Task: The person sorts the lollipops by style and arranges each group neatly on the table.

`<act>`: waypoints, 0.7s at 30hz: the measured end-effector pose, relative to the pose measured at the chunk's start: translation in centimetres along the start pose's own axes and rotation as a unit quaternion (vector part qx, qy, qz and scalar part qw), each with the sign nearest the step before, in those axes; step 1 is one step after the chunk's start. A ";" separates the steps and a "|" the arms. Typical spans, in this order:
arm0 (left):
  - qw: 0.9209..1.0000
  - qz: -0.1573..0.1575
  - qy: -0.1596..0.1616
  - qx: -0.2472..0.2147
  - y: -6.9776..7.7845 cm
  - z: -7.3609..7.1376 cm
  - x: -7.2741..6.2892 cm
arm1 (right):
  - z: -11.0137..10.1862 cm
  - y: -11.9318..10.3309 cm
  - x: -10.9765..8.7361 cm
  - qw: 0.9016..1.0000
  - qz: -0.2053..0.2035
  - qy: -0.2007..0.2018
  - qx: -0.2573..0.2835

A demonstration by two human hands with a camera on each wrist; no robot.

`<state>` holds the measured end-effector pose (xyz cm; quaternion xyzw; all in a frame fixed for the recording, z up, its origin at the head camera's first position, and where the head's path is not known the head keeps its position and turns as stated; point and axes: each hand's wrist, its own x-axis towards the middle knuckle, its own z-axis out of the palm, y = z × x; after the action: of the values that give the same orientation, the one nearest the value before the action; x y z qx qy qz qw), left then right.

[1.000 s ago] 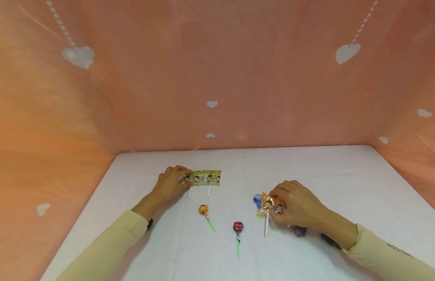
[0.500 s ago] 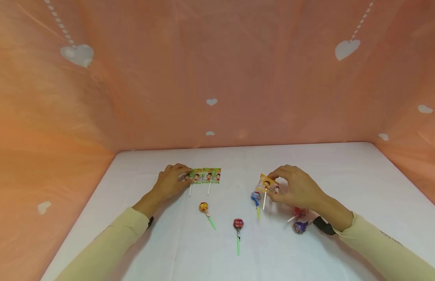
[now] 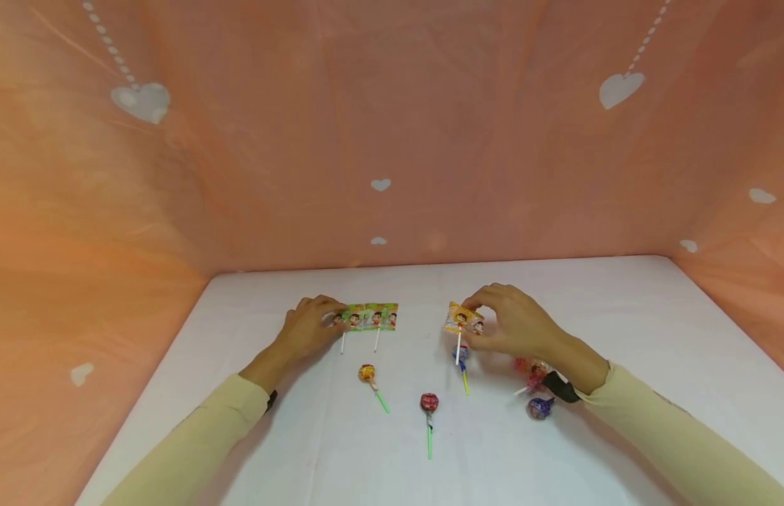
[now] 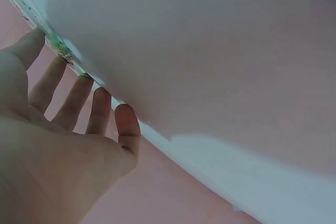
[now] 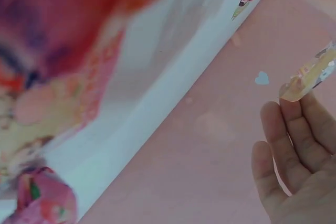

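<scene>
My left hand (image 3: 309,325) pinches the left edge of a green-wrapped lollipop (image 3: 354,318), its thumb and fingertips at the wrapper in the left wrist view. A second green-wrapped lollipop (image 3: 382,318) lies against it on the right, both white sticks pointing toward me. My right hand (image 3: 515,320) holds an orange-wrapped lollipop (image 3: 463,320) by its right edge, raised over the table, white stick down. That stick overlaps a blue lollipop (image 3: 460,353) with a yellow stick. In the right wrist view, the orange wrapper (image 5: 307,77) shows at the fingertips.
Nearer me on the white table (image 3: 341,457) lie a yellow lollipop (image 3: 367,373) and a red lollipop (image 3: 429,403), both on green sticks. Under my right wrist are a pink-wrapped lollipop (image 3: 536,379) and a purple one (image 3: 540,409). A peach cloth (image 3: 429,140) walls the back and sides.
My right hand has lifted the orange-wrapped lollipop from beside the blue one and carried it left and away from me. My left hand has stayed at the green-wrapped lollipop.
</scene>
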<state>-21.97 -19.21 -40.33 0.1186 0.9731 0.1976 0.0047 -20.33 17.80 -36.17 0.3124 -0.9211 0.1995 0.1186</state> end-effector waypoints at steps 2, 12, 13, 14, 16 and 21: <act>1.000 0.005 0.002 0.000 0.1 0.1 0.1 | -0.1 -0.1 0.4 1.000 -0.005 -0.001 -0.001; 1.000 0.010 -0.004 0.004 0.1 -0.1 0.3 | -0.8 -0.8 2.3 1.000 -0.007 -0.024 -0.015; 1.000 0.008 -0.004 0.004 0.1 -0.1 0.3 | -0.8 -0.8 2.5 0.999 -0.007 -0.027 -0.018; 1.000 0.007 -0.004 0.004 0.0 -0.1 0.3 | -0.7 -0.8 2.7 0.999 -0.007 -0.029 -0.020; 1.000 0.004 -0.006 0.003 -0.1 -0.1 0.3 | -0.6 -0.7 3.0 0.999 -0.009 -0.030 -0.024; 1.000 0.001 -0.008 -0.003 -0.1 -0.2 0.3 | 0.2 -0.4 3.7 0.999 -0.010 -0.037 -0.023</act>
<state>-22.34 -19.29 -40.21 0.1213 0.9722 0.1999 0.0129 -23.01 15.47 -34.90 0.3258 -0.9261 0.1657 0.0932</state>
